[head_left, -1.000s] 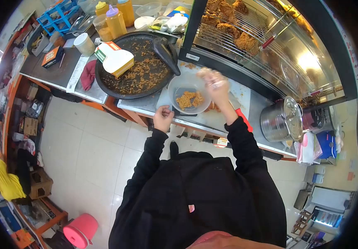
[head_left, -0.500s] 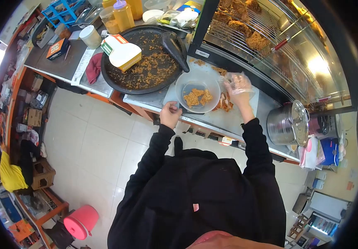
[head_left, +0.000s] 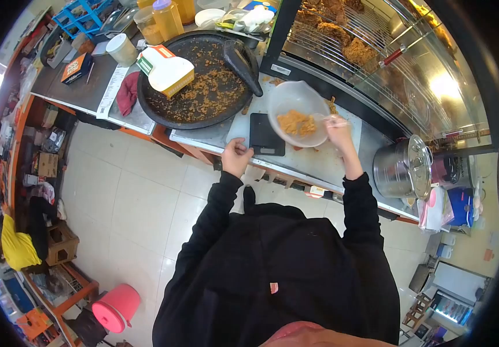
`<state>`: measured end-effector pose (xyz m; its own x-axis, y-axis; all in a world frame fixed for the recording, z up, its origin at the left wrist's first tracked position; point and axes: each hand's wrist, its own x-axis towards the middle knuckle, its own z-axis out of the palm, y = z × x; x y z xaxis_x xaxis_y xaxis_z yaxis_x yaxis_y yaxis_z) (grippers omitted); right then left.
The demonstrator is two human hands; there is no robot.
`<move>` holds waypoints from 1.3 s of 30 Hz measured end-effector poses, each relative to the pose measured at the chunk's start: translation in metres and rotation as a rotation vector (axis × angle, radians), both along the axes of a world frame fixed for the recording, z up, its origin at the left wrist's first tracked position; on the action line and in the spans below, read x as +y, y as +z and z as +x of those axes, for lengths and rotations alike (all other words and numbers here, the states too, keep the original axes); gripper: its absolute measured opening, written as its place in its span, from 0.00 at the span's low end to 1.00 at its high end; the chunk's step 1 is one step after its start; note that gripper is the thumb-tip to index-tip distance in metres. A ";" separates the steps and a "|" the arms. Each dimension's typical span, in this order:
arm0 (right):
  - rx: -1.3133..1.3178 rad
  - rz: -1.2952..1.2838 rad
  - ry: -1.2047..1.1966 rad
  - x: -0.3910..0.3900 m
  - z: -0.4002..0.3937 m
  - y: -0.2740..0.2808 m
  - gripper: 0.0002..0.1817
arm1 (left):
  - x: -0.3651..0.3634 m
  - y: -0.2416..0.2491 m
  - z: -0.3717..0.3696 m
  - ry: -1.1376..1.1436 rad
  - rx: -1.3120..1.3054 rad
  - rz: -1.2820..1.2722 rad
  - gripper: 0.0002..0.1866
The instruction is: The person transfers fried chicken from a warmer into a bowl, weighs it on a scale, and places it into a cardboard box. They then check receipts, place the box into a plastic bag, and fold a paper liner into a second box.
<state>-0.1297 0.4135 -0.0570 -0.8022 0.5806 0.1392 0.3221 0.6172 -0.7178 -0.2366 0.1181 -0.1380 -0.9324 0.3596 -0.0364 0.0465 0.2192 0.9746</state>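
Note:
A translucent bowl (head_left: 281,97) with fried pieces (head_left: 297,123) in it is tilted above the white board. My right hand (head_left: 338,130), in a clear plastic glove, grips the bowl's right rim. To the left of the bowl lies a flat black scale (head_left: 265,136), now uncovered. My left hand (head_left: 237,157) rests at the counter's front edge, left of the scale, with its fingers curled in; whether they hold anything is hidden. Some crumbs and pieces show on the board around the bowl, partly covered by it.
A dark stone mortar (head_left: 174,118) with crumbs, a pestle (head_left: 242,63) and a paper box (head_left: 165,68) stands left. Behind is a glass cabinet of fried chicken (head_left: 360,52). A steel pot (head_left: 397,168) is at right. Another person in yellow (head_left: 19,243) is at far left.
The bowl has moved right and up off the black scale, and it now tilts. My right hand has gone from the pieces on the board to the bowl's rim. My left hand has barely moved.

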 end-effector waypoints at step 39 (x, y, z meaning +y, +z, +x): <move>0.025 0.252 0.126 0.043 0.009 0.021 0.31 | -0.001 -0.015 -0.007 -0.033 -0.069 0.114 0.16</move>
<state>-0.1208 0.4560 -0.0365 -0.8603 0.4211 0.2873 0.2158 0.8115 -0.5430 -0.2441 0.1171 -0.1525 -0.9167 0.3955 -0.0568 -0.0158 0.1063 0.9942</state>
